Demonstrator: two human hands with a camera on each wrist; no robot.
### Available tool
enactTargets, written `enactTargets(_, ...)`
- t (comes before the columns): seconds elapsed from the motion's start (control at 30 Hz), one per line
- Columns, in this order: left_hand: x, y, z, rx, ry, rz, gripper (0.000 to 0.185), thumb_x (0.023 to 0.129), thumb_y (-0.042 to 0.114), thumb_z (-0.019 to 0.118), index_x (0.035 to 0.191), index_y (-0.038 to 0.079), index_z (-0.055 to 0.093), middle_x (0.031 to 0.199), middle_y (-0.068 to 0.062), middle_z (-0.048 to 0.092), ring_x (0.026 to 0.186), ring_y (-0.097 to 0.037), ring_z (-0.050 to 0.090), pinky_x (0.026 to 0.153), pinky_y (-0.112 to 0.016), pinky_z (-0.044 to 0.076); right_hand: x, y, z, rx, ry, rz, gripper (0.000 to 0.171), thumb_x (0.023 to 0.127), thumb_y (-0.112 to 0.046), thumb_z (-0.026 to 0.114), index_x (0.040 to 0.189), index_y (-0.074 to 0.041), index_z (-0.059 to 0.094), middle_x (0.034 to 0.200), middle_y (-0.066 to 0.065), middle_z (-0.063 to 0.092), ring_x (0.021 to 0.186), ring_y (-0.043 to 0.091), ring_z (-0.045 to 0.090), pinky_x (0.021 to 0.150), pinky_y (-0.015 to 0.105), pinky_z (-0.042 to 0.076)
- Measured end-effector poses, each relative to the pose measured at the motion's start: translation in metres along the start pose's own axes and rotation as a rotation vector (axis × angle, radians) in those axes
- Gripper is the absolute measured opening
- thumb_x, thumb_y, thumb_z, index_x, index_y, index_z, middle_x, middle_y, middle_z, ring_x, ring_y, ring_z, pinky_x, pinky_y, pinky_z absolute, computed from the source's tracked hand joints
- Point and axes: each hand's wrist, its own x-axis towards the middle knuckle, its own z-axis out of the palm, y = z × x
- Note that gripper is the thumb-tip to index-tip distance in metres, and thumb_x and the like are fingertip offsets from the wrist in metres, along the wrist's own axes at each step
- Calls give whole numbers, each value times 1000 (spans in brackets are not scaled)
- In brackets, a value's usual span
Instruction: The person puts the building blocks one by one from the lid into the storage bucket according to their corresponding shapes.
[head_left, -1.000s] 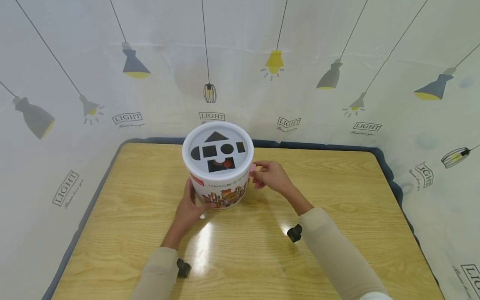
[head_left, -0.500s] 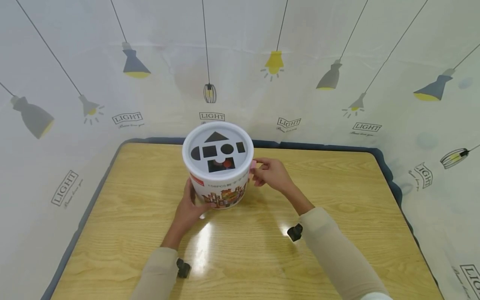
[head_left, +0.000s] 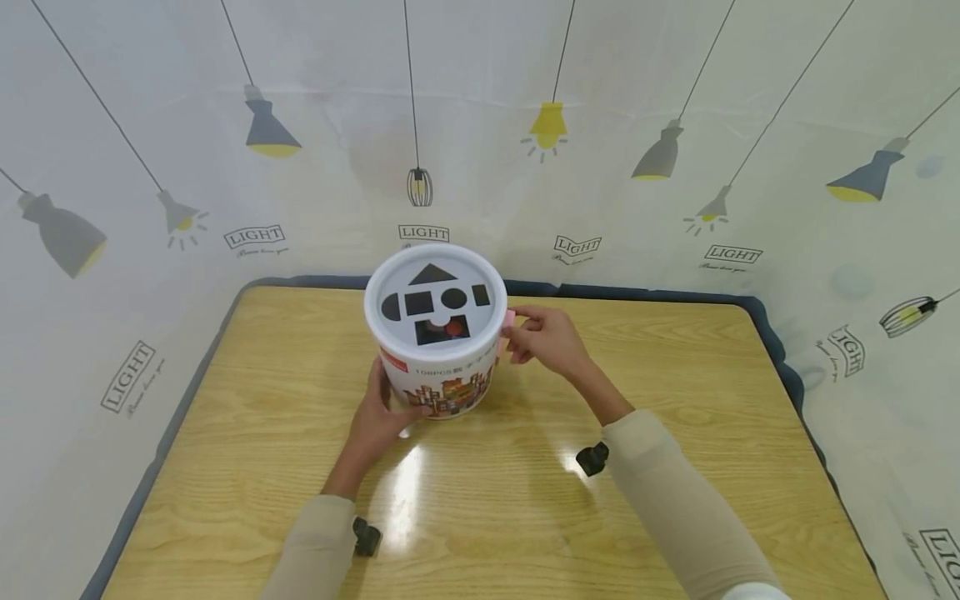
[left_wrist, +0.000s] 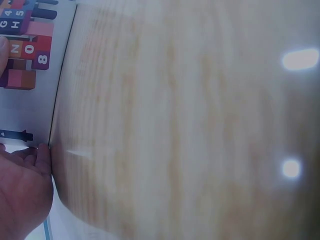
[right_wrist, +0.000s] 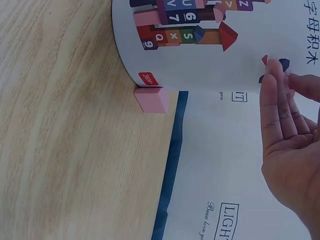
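A white bucket (head_left: 450, 392) printed with colourful lettered blocks stands on the table. Its pale lid (head_left: 408, 331) has dark cut-out shapes, and something red shows through one. My left hand (head_left: 378, 417) holds the bucket's lower left side, thumb across the front. By the bucket's right side, under the rim, my right hand (head_left: 551, 340) pinches a small pink block (head_left: 510, 318), mostly covered by fingers. From the right wrist camera, the right hand (right_wrist: 287, 130) hides that piece. Another pink block (right_wrist: 152, 100) sits on the table close against the bucket's base.
The wooden table (head_left: 480, 517) has a dark blue border (head_left: 600, 292) along its far edge. A pale curtain (head_left: 480, 83) printed with hanging lamps surrounds it. Small black cameras (head_left: 367, 536) are worn at both wrists.
My right hand has shifted slightly up and away along the bucket's side, and the pink block at its fingers has moved with it. The left hand and bucket have stayed put.
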Motion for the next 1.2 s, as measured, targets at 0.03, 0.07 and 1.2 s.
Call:
enactTargets(0.03,0,0,0,1,0,1,118,72,34,86,152,45,0,163,4,13,149,-16,12,123,-36,17,0,-1,0,-6,1,-3,44,92,-19,67,132,-4,59,74,14,69,61,22,69,69,51,62)
enactTargets(0.07,0,0,0,4,2,1,118,72,34,86,153,45,1,163,4,13,149,-16,12,123,-36,18,0,-1,-1,-7,2,-4,44,91,-19,67,132,-5,59,73,13,69,61,22,69,70,51,62)
enactTargets(1.2,1,1,-1,11,-1,-1,117,72,39,86,153,45,1,163,5,11,150,-19,11,123,-41,17,-7,-27,-15,-17,25,-180,38,91,-17,68,127,-5,64,81,29,67,60,23,68,59,35,63)
